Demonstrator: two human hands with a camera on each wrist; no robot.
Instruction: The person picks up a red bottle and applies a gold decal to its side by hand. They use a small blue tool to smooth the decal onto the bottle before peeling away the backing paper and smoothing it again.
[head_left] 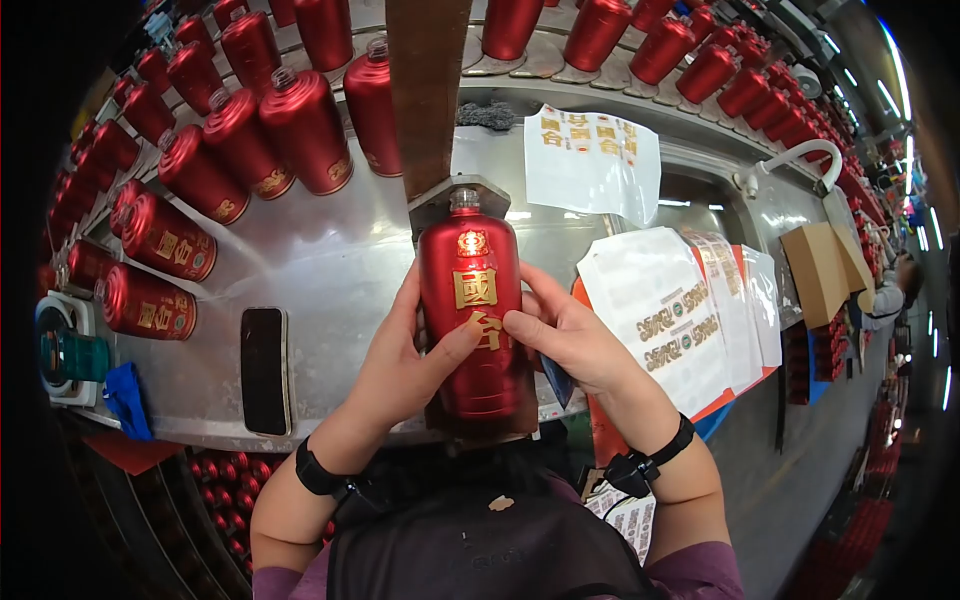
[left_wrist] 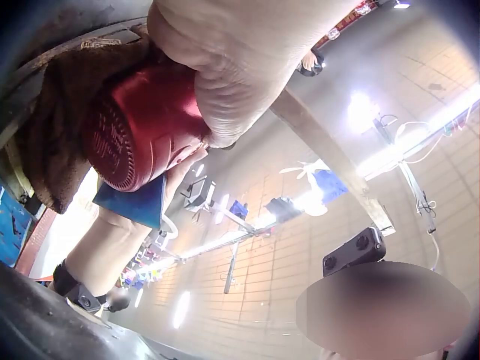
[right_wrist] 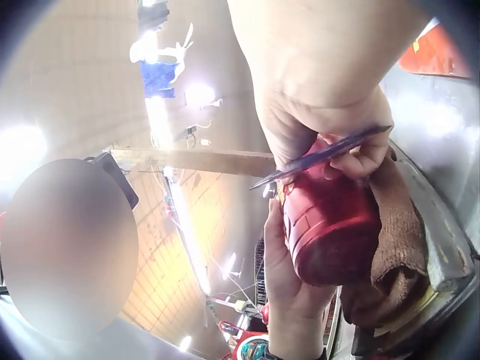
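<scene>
A red bottle (head_left: 488,385) with large gold characters (head_left: 475,288) lies with its clear neck (head_left: 465,198) away from me, against a metal stop. My left hand (head_left: 400,365) grips its left side, the thumb lying across the lower gold character. From the right, my right hand (head_left: 580,345) presses its thumb beside that same character, fingers around the bottle's side. A thin, flat blue scraper (left_wrist: 135,204) is held in the right hand's curled fingers, edge-on in the right wrist view. Brown cloth (right_wrist: 401,232) sits under the bottle.
Red bottles (head_left: 300,125) stand in rows at the left and back. A phone (head_left: 265,370) lies left on the metal table. Gold-printed decal sheets (head_left: 660,310) rest on the right, another sheet (head_left: 590,160) behind. A wooden post (head_left: 428,90) rises behind the bottle.
</scene>
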